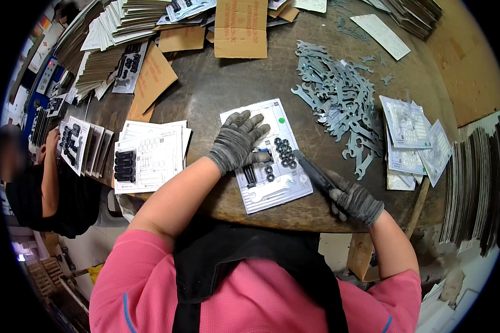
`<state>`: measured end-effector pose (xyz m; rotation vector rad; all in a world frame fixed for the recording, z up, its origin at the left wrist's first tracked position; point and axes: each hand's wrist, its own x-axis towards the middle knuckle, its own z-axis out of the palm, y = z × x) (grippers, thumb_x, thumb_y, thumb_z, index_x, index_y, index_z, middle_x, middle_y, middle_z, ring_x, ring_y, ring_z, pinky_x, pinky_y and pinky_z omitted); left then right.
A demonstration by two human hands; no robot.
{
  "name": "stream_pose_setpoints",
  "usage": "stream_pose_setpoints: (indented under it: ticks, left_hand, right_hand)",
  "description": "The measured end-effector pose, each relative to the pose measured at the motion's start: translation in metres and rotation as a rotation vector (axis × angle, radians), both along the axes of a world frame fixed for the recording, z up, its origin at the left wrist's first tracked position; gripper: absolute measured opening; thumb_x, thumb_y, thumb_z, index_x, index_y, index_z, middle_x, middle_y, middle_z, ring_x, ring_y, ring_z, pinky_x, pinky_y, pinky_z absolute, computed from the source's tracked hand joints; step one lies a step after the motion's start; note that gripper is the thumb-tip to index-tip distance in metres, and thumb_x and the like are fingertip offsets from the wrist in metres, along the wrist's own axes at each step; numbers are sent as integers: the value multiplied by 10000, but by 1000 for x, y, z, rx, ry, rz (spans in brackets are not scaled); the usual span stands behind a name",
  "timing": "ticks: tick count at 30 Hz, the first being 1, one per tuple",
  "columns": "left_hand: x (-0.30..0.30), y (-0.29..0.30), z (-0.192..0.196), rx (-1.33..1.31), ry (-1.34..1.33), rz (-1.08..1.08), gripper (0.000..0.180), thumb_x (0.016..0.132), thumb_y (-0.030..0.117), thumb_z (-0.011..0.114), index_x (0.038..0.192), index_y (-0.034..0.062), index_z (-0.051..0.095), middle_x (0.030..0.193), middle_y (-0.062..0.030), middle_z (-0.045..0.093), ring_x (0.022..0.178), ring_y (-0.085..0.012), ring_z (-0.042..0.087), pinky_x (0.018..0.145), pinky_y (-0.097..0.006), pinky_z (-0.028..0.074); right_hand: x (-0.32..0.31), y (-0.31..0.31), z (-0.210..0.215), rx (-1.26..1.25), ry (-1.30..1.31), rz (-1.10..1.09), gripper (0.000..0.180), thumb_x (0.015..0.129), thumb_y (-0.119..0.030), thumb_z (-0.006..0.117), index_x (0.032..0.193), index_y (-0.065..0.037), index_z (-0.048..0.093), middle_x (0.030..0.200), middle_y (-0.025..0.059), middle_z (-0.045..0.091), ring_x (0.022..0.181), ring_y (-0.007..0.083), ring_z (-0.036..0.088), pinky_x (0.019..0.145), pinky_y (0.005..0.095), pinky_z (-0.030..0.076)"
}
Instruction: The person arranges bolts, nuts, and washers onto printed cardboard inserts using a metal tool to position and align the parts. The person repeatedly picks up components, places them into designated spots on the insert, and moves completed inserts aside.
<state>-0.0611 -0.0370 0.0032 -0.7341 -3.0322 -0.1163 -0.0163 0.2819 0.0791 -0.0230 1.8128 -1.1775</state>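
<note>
A printed card (272,201) lies on the table in front of me. It carries several black ring-shaped nuts (285,153), black bolts (250,176) and a flat silver open-ended wrench (269,189). My left hand (236,141), in a grey glove, rests open on the card's upper left, fingers spread and thumb beside the small parts. At the card's right edge, my gloved right hand (354,201) is closed round a long dark bar-shaped tool (314,172). Its far end touches or overhangs the card near the nuts; its exact kind cannot be made out.
A heap of silver wrenches (339,94) lies beyond the tool. Packed cards (408,133) sit at right, near stacked cardboard sheets (472,188). More cards (153,155) with black parts lie left. Cardboard pieces (240,28) and card stacks line the back. Another person's hand (52,140) holds cards at far left.
</note>
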Motion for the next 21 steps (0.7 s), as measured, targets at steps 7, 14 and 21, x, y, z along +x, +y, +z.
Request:
stream_pose_setpoints:
  ticks: [7,14,21]
  left_hand:
    - [1,0,0,9,17,3,747,705,605,504,1279,130,439,1351,-124,366,1263,-328,294,1056,-436,152]
    - [1,1,2,12,0,-3,752,695,602,517,1275,129,441,1341,-125,374,1259,-328,297,1051,-441,160]
    - [3,-2,-2,24,18,-3,729,711,591,508,1269,125,447,1348,-123,365,1264,-322,289,1056,-433,151]
  right_hand:
    - [24,7,4,60,-5,-60,540,890,-192,451,1385,-160,237,639,38,520,500,108,500,458,248,439]
    - [51,6,8,1,-55,-72,509,884,-154,457,1364,-132,290,712,59,530,538,114,519,453,254,448]
    - [63,13,-20,67,1139,5,476,773,-152,586,1236,-122,479,857,135,572,640,221,584,543,339,479]
